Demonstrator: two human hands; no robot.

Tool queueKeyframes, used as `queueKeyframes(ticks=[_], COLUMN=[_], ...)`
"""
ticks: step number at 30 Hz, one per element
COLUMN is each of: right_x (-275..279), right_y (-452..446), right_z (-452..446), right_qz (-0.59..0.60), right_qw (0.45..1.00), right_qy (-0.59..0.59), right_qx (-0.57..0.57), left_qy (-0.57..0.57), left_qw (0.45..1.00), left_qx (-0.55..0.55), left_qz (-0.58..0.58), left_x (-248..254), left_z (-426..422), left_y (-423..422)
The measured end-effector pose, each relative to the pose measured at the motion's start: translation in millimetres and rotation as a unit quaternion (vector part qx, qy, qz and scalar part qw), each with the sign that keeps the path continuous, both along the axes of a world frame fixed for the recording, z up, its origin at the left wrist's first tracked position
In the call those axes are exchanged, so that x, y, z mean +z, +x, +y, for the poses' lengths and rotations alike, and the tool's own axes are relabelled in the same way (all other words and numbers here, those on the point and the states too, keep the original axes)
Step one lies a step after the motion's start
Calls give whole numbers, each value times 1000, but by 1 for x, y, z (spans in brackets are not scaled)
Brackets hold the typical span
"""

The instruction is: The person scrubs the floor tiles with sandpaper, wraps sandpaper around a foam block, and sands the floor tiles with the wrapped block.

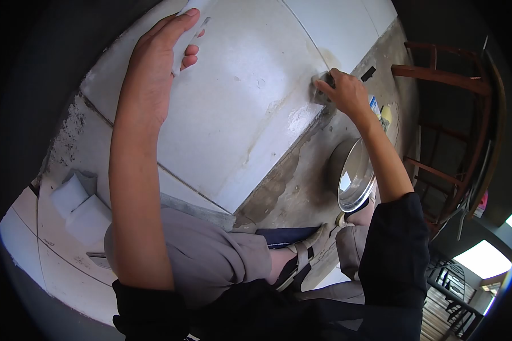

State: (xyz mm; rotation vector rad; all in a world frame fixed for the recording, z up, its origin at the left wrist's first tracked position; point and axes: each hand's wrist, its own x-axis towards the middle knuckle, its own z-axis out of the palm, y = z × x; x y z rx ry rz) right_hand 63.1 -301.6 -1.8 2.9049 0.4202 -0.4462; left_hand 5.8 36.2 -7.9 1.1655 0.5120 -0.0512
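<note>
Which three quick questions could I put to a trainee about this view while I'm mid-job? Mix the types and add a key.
1. Which hand holds the pale flat object?
2. True or false: the metal basin is closer to the right hand than to the other hand.
3. What are the right hand's fingers on?
A. A wooden chair
B. A greyish object
C. A shoe

Key:
1. The left hand.
2. True.
3. B.

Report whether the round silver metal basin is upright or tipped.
Upright: the basin sits base-down on the stained grey floor, its open mouth and interior facing up.
</note>
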Motion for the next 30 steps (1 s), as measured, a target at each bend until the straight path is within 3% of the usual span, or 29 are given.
queueKeyframes(ticks=[5,10,17,20,23,27,28,30], right_x=[7,6,7,5,1,10,7,1], right_y=[-44,4,-52,-20,-20,-71,-69,-48], right_z=[31,11,35,21,20,37,30,19], right_qz=[63,37,66,51,-6,71,44,12], right_qw=[994,999,987,996,998,991,989,997], right_qy=[42,-1,76,49,36,40,72,35], right_qx=[73,-16,122,53,54,111,119,74], left_qy=[-7,-14,-19,0,-16,-12,-7,-8], left_qw=[1000,1000,1000,1000,999,1000,1000,1000], left_qx=[9,2,-2,20,27,7,11,11], left_qz=[13,23,14,18,22,17,15,13], left_x=[2,-1,-6,-1,-1,-4,-2,-1], left_z=[0,1,2,-2,0,5,3,0], left_y=[4,2,5,1,2,5,3,1])
